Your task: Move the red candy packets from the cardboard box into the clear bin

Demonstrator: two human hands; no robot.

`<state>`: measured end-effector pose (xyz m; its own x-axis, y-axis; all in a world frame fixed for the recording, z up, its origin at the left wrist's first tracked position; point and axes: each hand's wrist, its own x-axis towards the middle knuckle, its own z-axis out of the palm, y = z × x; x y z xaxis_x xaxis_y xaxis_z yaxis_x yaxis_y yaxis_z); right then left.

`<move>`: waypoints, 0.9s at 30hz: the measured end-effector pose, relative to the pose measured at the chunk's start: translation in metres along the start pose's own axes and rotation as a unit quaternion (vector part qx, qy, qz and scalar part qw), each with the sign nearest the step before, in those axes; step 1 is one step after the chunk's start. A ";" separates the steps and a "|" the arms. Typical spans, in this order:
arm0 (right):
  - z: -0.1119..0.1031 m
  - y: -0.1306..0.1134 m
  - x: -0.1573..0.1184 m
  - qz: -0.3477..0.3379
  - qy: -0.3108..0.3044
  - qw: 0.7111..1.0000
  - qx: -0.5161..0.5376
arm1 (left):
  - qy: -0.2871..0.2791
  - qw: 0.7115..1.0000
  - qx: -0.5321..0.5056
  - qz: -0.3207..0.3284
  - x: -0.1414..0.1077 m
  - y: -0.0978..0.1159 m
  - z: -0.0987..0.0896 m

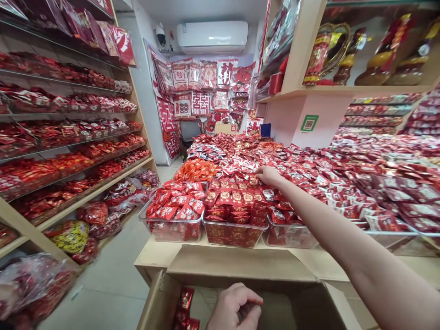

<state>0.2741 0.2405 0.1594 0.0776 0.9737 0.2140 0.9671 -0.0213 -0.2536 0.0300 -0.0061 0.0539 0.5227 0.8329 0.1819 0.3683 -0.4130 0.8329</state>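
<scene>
My right hand (268,175) reaches across the display with its fingers drawn together. Its fingertips are over small red packets, and whatever they grip is hidden. Just in front of it, a clear plastic bin (235,234) holds rows of red packets with gold round prints (236,197). My left hand (237,308) hovers over an open cardboard box (240,262), fingers and thumb curled inward. No item shows in the hollow of that hand. A few red and gold packets (185,305) lie inside the box at its left.
More clear bins, one with red packets (175,206), line the front edge of the wooden table (154,252). Shelves (65,114) full of red packets stand at left, with stuffed plastic bags (37,284) on the floor. A wooden cabinet (292,91) overhangs the right side.
</scene>
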 end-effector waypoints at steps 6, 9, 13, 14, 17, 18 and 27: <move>0.002 -0.003 0.000 -0.033 -0.025 0.996 -0.075 | -0.005 0.998 0.034 0.055 0.000 -0.003 0.002; 0.003 -0.005 0.000 -0.048 -0.034 0.993 -0.098 | -0.002 0.996 0.036 0.076 -0.001 -0.005 0.002; 0.004 -0.010 -0.004 -0.072 -0.054 0.988 -0.123 | -0.008 0.994 0.040 0.102 -0.002 -0.009 0.003; 0.004 -0.012 -0.005 -0.077 -0.056 0.987 -0.130 | -0.014 0.993 0.040 0.106 -0.002 -0.010 0.003; 0.004 -0.016 -0.008 -0.082 -0.056 0.984 -0.148 | -0.030 0.992 0.043 0.113 -0.003 -0.014 0.005; 0.003 -0.017 -0.008 -0.083 -0.054 0.983 -0.154 | -0.034 0.992 0.044 0.116 -0.003 -0.015 0.006; 0.002 -0.032 -0.002 -0.139 -0.061 0.972 -0.180 | -0.050 0.989 0.070 0.123 -0.004 -0.019 0.010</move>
<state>0.2429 0.2397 0.1654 -0.2063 0.9724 0.1087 0.9705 0.1892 0.1496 0.0285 -0.0048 0.0318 0.6808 0.6627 0.3120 0.3190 -0.6517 0.6882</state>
